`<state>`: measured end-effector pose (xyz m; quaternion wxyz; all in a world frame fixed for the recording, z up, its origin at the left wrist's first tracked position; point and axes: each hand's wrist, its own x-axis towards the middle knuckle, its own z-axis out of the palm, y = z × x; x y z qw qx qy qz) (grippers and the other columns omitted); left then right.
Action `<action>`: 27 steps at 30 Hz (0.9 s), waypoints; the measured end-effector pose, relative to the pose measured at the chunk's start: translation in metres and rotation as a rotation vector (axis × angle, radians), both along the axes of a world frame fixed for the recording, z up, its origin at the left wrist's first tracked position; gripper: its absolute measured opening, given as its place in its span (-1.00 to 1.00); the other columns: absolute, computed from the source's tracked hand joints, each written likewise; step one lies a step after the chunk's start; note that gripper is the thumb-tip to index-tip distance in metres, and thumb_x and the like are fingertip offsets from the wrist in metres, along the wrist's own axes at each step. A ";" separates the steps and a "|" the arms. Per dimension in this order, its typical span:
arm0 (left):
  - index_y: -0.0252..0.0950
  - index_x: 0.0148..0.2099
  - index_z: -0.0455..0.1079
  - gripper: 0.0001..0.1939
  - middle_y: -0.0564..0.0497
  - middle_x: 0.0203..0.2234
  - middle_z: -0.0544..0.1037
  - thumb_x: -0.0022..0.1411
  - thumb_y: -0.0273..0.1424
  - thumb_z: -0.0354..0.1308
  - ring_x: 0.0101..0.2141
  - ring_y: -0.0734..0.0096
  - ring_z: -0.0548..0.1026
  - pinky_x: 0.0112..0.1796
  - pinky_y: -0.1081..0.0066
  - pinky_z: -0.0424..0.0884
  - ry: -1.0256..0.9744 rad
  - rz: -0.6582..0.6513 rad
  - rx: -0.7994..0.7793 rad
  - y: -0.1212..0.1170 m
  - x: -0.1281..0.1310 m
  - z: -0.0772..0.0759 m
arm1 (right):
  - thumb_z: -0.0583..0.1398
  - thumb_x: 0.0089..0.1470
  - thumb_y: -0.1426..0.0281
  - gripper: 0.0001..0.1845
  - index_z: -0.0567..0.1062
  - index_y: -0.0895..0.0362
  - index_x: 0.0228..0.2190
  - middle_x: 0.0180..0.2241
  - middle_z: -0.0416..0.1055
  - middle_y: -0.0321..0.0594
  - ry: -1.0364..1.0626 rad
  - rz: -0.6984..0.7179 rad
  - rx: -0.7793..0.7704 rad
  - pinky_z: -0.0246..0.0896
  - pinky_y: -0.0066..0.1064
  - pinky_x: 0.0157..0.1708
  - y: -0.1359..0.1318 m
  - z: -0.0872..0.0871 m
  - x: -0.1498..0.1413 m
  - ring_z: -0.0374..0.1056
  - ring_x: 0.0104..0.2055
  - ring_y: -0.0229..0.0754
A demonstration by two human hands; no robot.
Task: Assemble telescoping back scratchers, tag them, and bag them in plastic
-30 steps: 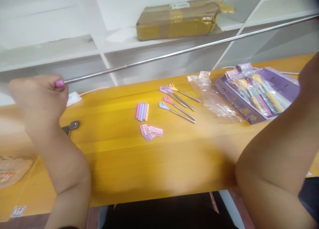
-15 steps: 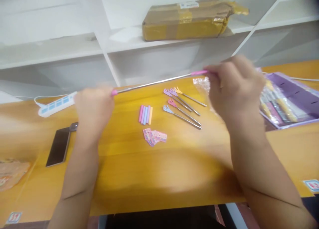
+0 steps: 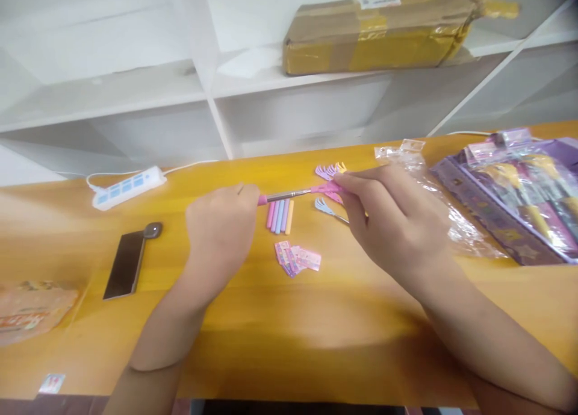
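Note:
A telescopic back scratcher [image 3: 289,195] with pink ends and a short metal shaft spans the gap between my hands, held level above the table. My left hand [image 3: 223,237] is closed round its pink handle end. The fingers of my right hand [image 3: 392,216] pinch the pink claw end, partly covering it. Beyond and below lie more back scratchers, among them a light blue one [image 3: 324,206] and a purple one [image 3: 324,171], their shafts mostly hidden behind my right hand. Several pastel handle tubes [image 3: 280,217] lie side by side, with pink printed cards [image 3: 295,259] in front of them.
On the left are a white power strip [image 3: 130,186], a dark phone [image 3: 124,264] and a plastic packet [image 3: 36,312]. To the right, clear plastic bags [image 3: 469,234] lie beside a purple box [image 3: 478,213] of packaged goods. A taped carton [image 3: 379,35] occupies the shelf behind.
My hands have come closer together and the back scratcher's long metal shaft has become much shorter. The view has shifted, so more of the purple box shows.

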<state>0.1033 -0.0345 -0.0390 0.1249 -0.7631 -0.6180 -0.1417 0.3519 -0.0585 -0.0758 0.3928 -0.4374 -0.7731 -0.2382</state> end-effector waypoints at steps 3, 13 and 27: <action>-0.24 -0.44 0.46 -0.54 -0.06 -0.56 0.48 0.54 -0.38 -0.02 -0.51 0.28 0.34 -0.42 0.25 -0.08 0.036 0.014 -0.035 -0.001 -0.001 -0.002 | 0.20 0.42 0.52 -0.80 0.55 0.07 -0.01 -0.21 0.55 -0.14 -0.023 0.021 0.006 0.26 -0.29 -0.23 0.001 -0.004 -0.004 0.41 -0.21 -0.14; -0.25 -0.38 0.52 -0.60 -0.05 -0.54 0.50 0.51 -0.40 0.01 -0.53 0.31 0.35 -0.41 0.27 0.03 0.093 -0.014 -0.128 0.000 -0.008 0.003 | 0.21 0.42 0.49 -0.78 0.58 0.07 0.02 -0.18 0.57 -0.11 -0.035 0.035 -0.060 0.32 -0.27 -0.19 -0.009 0.001 -0.005 0.45 -0.18 -0.11; -0.23 -0.33 0.59 -0.57 -0.08 -0.55 0.52 0.53 -0.36 -0.02 -0.51 0.25 0.40 -0.41 0.25 0.04 0.183 -0.043 -0.186 0.007 -0.017 0.011 | 0.16 0.48 0.45 -0.70 0.54 0.05 0.15 -0.03 0.61 -0.12 -0.083 0.059 -0.176 0.48 -0.24 -0.05 -0.018 0.011 -0.005 0.57 -0.05 -0.08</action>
